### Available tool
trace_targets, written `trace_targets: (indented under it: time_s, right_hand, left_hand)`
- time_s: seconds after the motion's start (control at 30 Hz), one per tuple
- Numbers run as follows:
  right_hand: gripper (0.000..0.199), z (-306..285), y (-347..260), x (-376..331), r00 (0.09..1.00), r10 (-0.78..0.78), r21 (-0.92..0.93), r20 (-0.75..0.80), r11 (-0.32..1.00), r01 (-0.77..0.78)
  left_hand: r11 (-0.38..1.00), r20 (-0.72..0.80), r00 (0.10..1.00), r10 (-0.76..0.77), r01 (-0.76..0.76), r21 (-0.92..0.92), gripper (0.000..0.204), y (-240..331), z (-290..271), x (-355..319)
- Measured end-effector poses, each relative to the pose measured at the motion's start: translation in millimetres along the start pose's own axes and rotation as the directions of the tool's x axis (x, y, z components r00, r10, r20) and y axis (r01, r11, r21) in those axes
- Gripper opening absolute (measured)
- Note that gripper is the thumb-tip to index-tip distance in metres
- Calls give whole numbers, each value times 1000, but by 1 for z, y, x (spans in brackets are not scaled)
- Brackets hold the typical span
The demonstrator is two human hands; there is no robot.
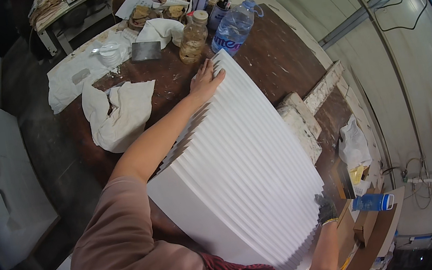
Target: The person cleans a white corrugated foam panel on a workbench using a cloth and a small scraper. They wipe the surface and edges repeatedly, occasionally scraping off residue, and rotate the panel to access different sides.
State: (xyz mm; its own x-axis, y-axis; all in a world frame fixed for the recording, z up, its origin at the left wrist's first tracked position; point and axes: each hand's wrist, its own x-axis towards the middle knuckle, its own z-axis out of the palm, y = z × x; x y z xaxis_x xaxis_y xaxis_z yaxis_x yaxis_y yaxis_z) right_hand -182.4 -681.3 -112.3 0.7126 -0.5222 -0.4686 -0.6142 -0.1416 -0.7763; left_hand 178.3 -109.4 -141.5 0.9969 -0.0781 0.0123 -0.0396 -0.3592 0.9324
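Observation:
A large white panel (246, 153) with a ridged, fluted face stands tilted across the table in front of me, its smooth white side (198, 204) toward my body. My left arm reaches to its far end. There my left hand (206, 82) is closed over the jagged left edge, fingers at the far corner. At the near right edge my right hand (326, 209), in a dark glove, grips the zigzag border. The panel hides part of the right fingers.
A dark brown table (282, 54) carries a large water bottle (234, 27), a jar of brownish liquid (193, 38), white cloths (119, 115) and a grey metal plate (146, 51). Plaster-smeared blocks (300, 117) lie right of the panel, a blue bottle (372, 202) beyond the right hand.

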Motion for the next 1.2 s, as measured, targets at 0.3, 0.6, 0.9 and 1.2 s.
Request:
trace_targets:
  time_s: [0.3, 0.6, 0.9, 1.2]
  right_hand:
    - [76, 20, -44, -54, 986, 165, 109, -1, 980, -164]
    - [109, 68, -9, -235, 755, -621, -559, 211, 557, 614]
    - [112, 145, 31, -290, 618, -726, -854, 301, 82, 513]
    - [130, 133, 25, -307, 734, -634, -886, 244, 161, 434]
  left_hand:
    - [953, 158, 986, 48, 3, -303, 81, 17, -41, -43]
    - [936, 213, 968, 133, -51, -349, 73, -5, -40, -182]
    - [916, 191, 971, 144, -57, -398, 81, 3, -86, -209]
    - [987, 144, 984, 104, -84, -139, 87, -9, -57, -260]
